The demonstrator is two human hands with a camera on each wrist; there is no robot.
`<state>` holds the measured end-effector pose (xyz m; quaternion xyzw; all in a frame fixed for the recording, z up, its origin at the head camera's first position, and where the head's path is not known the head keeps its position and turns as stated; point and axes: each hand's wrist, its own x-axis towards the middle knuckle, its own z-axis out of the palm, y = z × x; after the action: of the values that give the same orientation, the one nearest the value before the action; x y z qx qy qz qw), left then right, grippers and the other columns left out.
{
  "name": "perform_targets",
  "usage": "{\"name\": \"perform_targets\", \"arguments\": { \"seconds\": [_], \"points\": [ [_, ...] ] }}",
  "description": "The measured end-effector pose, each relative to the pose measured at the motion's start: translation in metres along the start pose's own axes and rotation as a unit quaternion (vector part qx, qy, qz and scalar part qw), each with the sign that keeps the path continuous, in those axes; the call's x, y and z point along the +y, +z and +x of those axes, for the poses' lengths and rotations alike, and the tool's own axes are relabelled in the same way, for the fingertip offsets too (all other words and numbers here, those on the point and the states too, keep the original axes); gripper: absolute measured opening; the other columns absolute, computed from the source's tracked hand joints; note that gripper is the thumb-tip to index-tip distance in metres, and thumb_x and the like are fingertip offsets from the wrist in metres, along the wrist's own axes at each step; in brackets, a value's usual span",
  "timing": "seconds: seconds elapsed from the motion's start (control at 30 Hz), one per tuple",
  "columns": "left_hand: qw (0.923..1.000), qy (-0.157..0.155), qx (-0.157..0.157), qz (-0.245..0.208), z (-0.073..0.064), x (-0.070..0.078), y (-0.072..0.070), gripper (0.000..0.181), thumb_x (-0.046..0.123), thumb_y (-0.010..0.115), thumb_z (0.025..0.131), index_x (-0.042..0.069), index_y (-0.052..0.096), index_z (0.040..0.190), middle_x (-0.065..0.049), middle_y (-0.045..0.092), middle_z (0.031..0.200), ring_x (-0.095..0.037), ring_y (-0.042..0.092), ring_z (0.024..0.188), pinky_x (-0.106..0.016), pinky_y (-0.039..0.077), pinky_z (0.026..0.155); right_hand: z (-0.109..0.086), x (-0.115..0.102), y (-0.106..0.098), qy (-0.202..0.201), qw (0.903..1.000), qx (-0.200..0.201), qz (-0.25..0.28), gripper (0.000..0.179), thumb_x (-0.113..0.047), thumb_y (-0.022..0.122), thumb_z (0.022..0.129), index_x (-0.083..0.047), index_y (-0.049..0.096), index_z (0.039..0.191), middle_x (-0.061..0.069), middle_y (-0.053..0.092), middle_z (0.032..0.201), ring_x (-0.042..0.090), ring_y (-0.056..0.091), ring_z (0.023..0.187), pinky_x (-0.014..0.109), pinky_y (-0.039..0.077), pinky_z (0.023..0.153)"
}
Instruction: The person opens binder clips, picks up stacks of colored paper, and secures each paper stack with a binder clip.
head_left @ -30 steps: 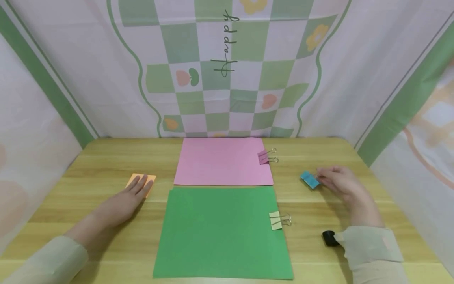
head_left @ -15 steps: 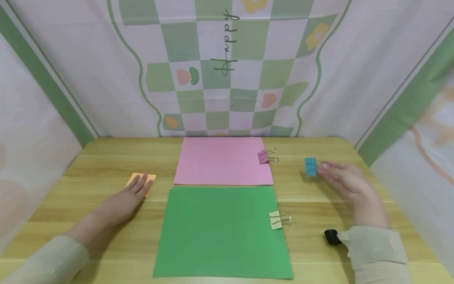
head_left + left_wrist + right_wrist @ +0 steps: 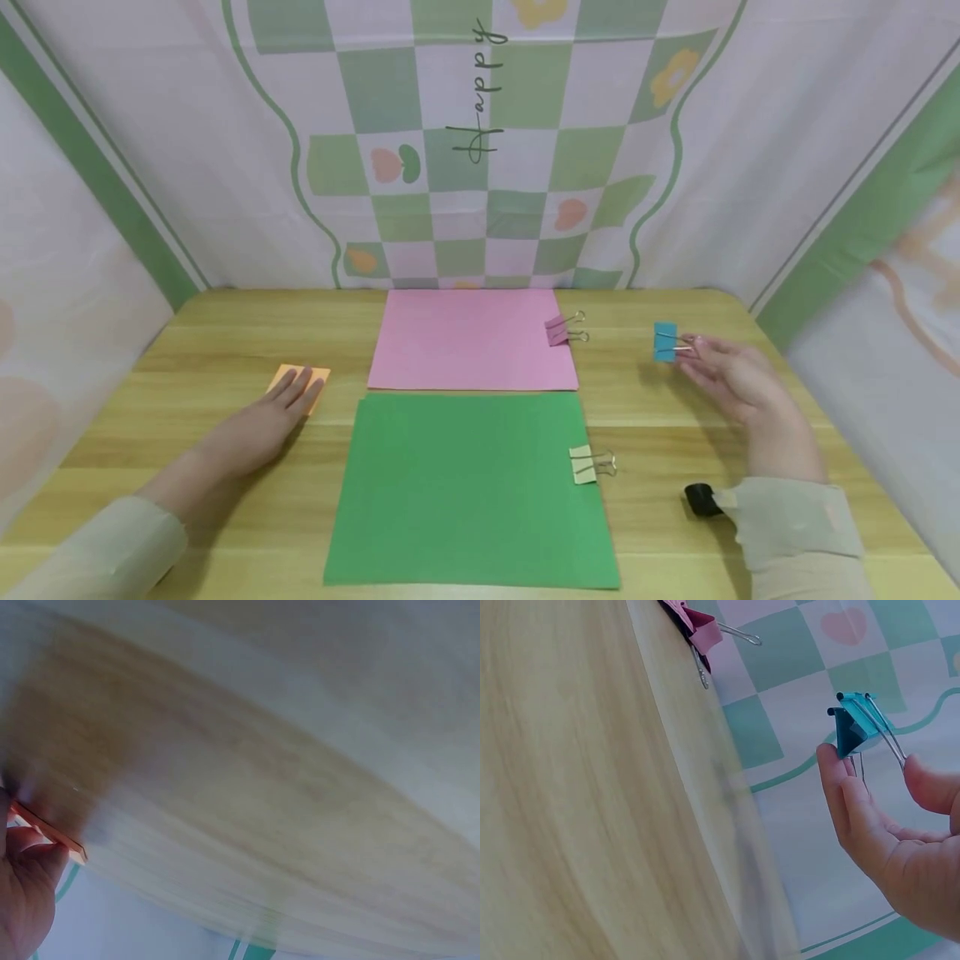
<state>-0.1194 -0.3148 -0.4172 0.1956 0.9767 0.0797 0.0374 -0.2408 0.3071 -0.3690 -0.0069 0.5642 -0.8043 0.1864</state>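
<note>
On the left of the table, my left hand (image 3: pixel 255 429) lies with straight fingers on a small orange paper pad (image 3: pixel 318 375), covering part of it. The left wrist view shows the edge of the orange pad (image 3: pixel 56 834) by the fingers. Above the table at the right, my right hand (image 3: pixel 738 379) pinches a blue binder clip (image 3: pixel 664 342) by its wire handles. In the right wrist view the blue binder clip (image 3: pixel 859 724) is raised, with the thumb on one handle and fingers on the other side.
Pink paper (image 3: pixel 472 342) lies at the back middle with a pink binder clip (image 3: pixel 557 331) on its right edge. In front, green paper (image 3: pixel 472 492) carries a pale yellow binder clip (image 3: pixel 582 465). A black piece (image 3: pixel 702 500) shows beside the right sleeve. A patterned curtain (image 3: pixel 525 100) hangs behind.
The right hand has moved slightly up and to the right with the blue binder clip, which has turned from tilted to upright. The left hand has stayed on the orange pad.
</note>
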Motion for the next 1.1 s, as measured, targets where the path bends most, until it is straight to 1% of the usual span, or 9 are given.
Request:
{"name": "perform_targets", "arguments": {
  "seconds": [0.13,0.3,0.47,0.67,0.8,0.9,0.97,1.03,1.1],
  "points": [
    [0.9999,-0.008,-0.008,-0.006,0.000,0.000,0.001,0.051,0.002,0.030,0.104,-0.001,0.025,0.155,-0.030,0.017,0.161,-0.054,0.018,0.146,-0.063,0.032,0.113,0.000,0.000,0.001,-0.001,1.0000,-0.007,0.002,0.017,-0.010,0.055,0.101,-0.018,0.070,0.103,0.001,0.072,0.105,0.010,0.070,0.100,0.021,0.056,0.089],
    [0.9998,-0.009,-0.002,-0.018,0.000,-0.001,0.002,0.050,0.005,0.031,0.106,0.000,0.026,0.155,-0.030,0.018,0.161,-0.053,0.017,0.147,-0.064,0.028,0.114,0.000,0.001,0.001,-0.008,0.9998,-0.016,0.002,0.020,-0.010,0.052,0.102,-0.017,0.071,0.103,0.001,0.073,0.105,0.010,0.070,0.100,0.020,0.056,0.088],
    [0.9995,-0.018,-0.008,-0.026,0.000,-0.001,0.003,0.050,0.010,0.032,0.107,0.001,0.025,0.156,-0.028,0.016,0.162,-0.051,0.015,0.148,-0.064,0.027,0.115,0.000,0.001,0.002,-0.010,0.9999,-0.003,-0.002,0.017,-0.010,0.054,0.101,-0.017,0.070,0.104,0.000,0.073,0.103,0.010,0.070,0.098,0.020,0.056,0.087],
    [0.9997,-0.013,0.000,-0.021,0.000,-0.002,0.003,0.050,0.007,0.033,0.106,0.000,0.028,0.155,-0.029,0.020,0.161,-0.052,0.018,0.147,-0.064,0.028,0.114,-0.002,0.000,0.004,-0.011,0.9998,0.011,-0.012,0.012,-0.012,0.059,0.099,-0.018,0.068,0.104,-0.001,0.073,0.103,0.009,0.069,0.098,0.019,0.056,0.087],
    [0.9997,0.011,0.020,0.006,0.001,-0.003,0.004,0.049,0.007,0.037,0.105,-0.002,0.033,0.152,-0.031,0.027,0.158,-0.054,0.026,0.144,-0.063,0.034,0.112,-0.004,-0.001,0.006,-0.016,0.9998,0.010,-0.008,0.013,-0.011,0.060,0.098,-0.017,0.070,0.104,0.000,0.073,0.101,0.010,0.070,0.096,0.020,0.056,0.086],
    [0.9963,0.056,0.058,0.029,0.003,-0.007,0.003,0.047,0.006,0.046,0.102,-0.006,0.040,0.147,-0.034,0.038,0.150,-0.055,0.037,0.137,-0.062,0.040,0.107,-0.004,0.000,0.006,-0.017,0.9998,0.009,-0.008,0.014,-0.010,0.059,0.099,-0.016,0.071,0.104,0.001,0.074,0.100,0.011,0.070,0.095,0.020,0.057,0.086],
    [0.9929,0.081,0.081,0.030,0.005,-0.009,0.000,0.047,0.006,0.052,0.099,-0.008,0.044,0.143,-0.035,0.045,0.145,-0.054,0.044,0.132,-0.062,0.043,0.104,-0.004,-0.001,0.007,-0.017,0.9997,0.008,-0.015,0.015,-0.011,0.058,0.099,-0.016,0.071,0.104,0.001,0.074,0.100,0.011,0.071,0.095,0.020,0.057,0.086],
    [0.9923,0.085,0.088,0.016,0.006,-0.012,-0.005,0.051,0.008,0.058,0.097,-0.009,0.044,0.142,-0.035,0.049,0.142,-0.054,0.047,0.129,-0.063,0.043,0.103,-0.004,-0.001,0.007,-0.016,0.9996,0.008,-0.024,0.015,-0.011,0.058,0.099,-0.016,0.071,0.105,0.000,0.074,0.100,0.011,0.071,0.095,0.020,0.057,0.086],
    [0.9944,0.073,0.076,-0.008,0.008,-0.015,-0.011,0.057,0.013,0.062,0.096,-0.009,0.040,0.144,-0.034,0.048,0.142,-0.054,0.046,0.130,-0.064,0.042,0.104,-0.004,-0.001,0.007,-0.017,0.9991,0.007,-0.037,0.015,-0.013,0.058,0.099,-0.017,0.071,0.106,-0.001,0.074,0.101,0.011,0.071,0.095,0.020,0.056,0.086]
  ]
}}
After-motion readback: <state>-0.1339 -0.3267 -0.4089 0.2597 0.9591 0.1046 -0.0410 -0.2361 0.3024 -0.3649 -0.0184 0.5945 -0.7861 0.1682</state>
